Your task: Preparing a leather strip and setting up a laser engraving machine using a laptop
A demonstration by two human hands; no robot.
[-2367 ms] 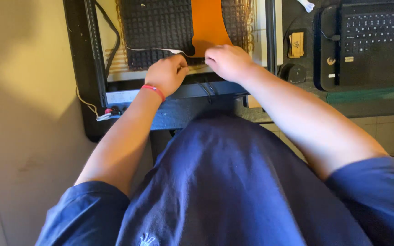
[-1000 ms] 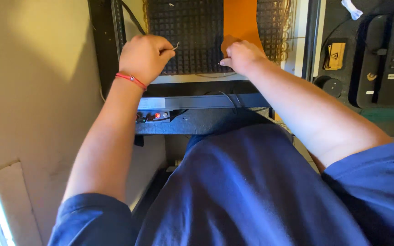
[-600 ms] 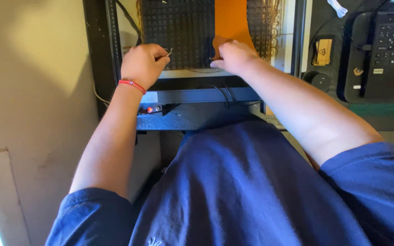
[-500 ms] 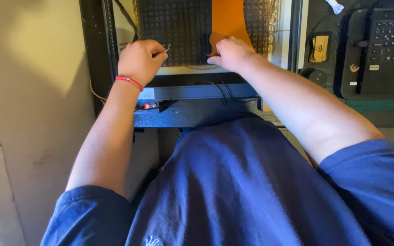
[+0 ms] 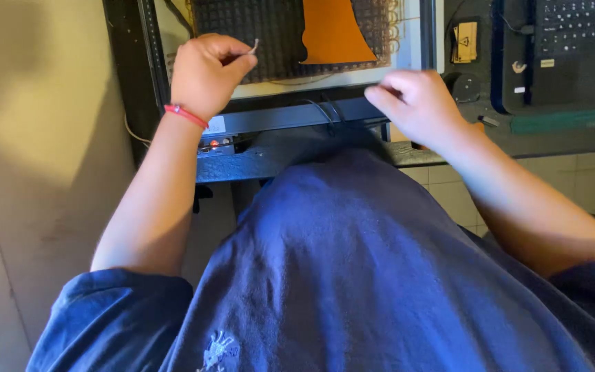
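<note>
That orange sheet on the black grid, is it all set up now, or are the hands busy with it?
Looks done: the orange sheet lies flat on the black grid, and no hand touches it. In hand: the left hand pinches a small thin metal piece above the grid, while the right hand hovers at the machine's front edge, apparently empty. Left: that metal piece is not yet put down anywhere.

Leather piece (image 5: 335, 31) lies on grid bed (image 5: 256, 34), toward its right. Left hand (image 5: 204, 76) over bed's left front edge; right hand (image 5: 418, 103) just before bed's right corner. Keyboard (image 5: 576, 27) far right.
</note>
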